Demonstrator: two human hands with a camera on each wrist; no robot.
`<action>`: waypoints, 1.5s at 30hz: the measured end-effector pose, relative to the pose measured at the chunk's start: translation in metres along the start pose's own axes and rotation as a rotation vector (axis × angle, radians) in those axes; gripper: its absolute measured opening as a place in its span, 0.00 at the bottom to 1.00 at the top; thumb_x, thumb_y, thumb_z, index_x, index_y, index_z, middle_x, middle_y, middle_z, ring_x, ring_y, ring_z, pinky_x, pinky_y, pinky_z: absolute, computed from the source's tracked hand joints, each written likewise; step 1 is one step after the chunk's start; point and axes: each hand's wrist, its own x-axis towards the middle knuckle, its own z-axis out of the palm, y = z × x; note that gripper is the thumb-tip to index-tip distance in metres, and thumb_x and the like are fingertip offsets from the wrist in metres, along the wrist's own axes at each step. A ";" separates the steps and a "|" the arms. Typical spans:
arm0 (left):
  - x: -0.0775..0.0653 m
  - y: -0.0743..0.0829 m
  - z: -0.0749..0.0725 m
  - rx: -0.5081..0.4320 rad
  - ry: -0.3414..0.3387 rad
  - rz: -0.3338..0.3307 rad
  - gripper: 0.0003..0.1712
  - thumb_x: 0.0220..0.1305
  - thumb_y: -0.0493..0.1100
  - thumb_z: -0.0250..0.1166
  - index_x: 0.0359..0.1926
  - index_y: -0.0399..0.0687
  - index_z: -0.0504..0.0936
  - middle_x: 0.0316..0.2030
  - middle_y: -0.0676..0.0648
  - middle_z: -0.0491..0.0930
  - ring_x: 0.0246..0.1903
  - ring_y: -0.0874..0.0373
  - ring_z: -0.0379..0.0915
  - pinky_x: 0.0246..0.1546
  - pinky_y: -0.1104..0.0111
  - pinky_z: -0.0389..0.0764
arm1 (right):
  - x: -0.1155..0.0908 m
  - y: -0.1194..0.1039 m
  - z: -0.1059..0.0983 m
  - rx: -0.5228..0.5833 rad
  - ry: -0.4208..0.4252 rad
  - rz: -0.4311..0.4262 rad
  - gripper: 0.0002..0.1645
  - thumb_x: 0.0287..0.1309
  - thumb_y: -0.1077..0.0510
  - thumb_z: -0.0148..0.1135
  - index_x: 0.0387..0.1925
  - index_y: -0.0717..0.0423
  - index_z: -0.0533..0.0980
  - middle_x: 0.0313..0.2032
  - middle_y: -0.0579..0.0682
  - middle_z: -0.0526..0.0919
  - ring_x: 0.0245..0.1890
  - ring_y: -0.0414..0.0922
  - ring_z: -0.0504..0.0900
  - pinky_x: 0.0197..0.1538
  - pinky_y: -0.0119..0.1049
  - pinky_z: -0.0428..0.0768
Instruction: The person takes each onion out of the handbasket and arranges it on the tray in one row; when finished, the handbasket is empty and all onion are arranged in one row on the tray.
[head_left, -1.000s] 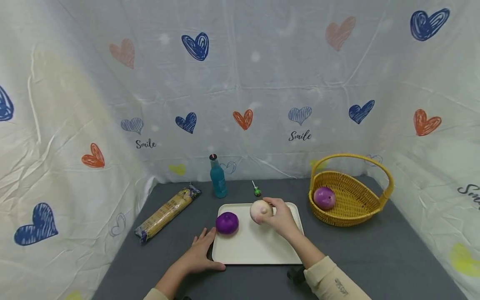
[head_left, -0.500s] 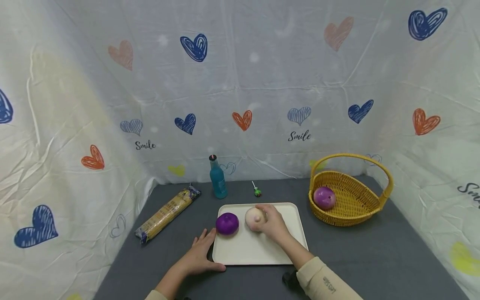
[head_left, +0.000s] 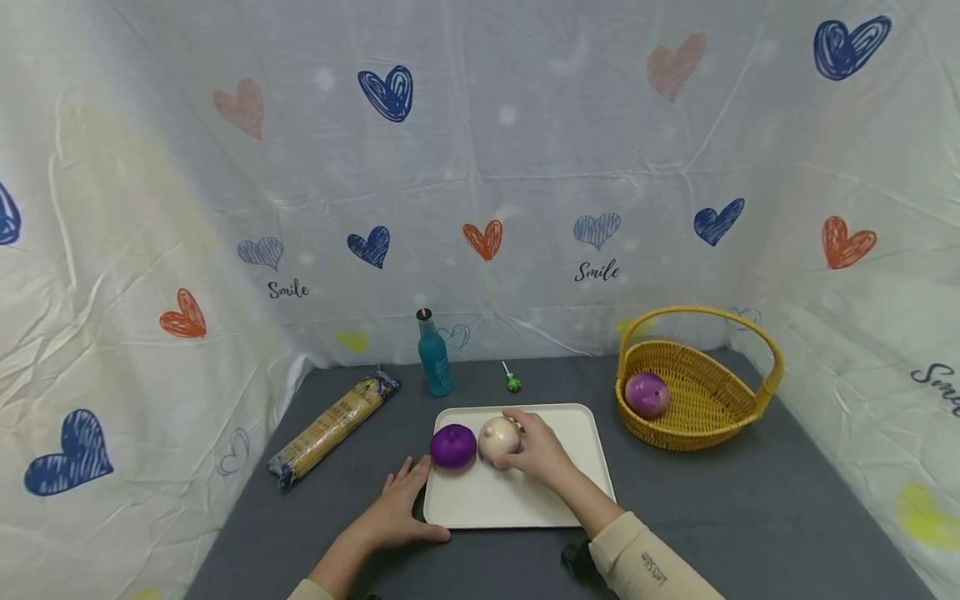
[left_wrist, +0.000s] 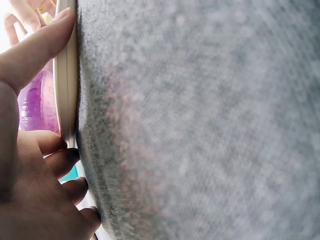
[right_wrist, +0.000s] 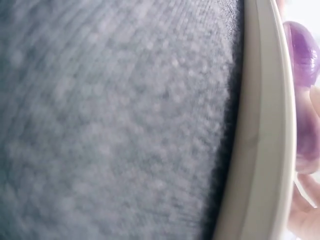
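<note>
On the cream tray, my right hand grips a pale, onion-like bulb with fingers and thumb at its right side. A glossy deep-purple round vegetable sits immediately left of it near the tray's left side. My left hand is spread along the tray's left edge, its thumb by the front corner. In the left wrist view the thumb lies across the tray rim. The right wrist view catches the purple vegetable beyond the rim, with part of the hand below.
A yellow wicker basket at the right holds another purple round vegetable. Behind the tray stand a blue bottle and a green lollipop. A long pack of noodles lies at the left, and a heart-patterned cloth hangs behind.
My right hand has carried the pale bulb left and slightly down, until it sits beside the deep-purple vegetable. The left hand has stayed at the tray's left edge.
</note>
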 end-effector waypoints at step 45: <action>-0.001 0.005 -0.002 -0.001 -0.007 -0.019 0.74 0.44 0.67 0.79 0.79 0.37 0.49 0.78 0.35 0.51 0.78 0.31 0.36 0.72 0.31 0.38 | 0.002 0.057 -0.206 -0.017 0.132 0.231 0.46 0.64 0.44 0.68 0.73 0.62 0.63 0.70 0.69 0.65 0.67 0.69 0.67 0.64 0.64 0.72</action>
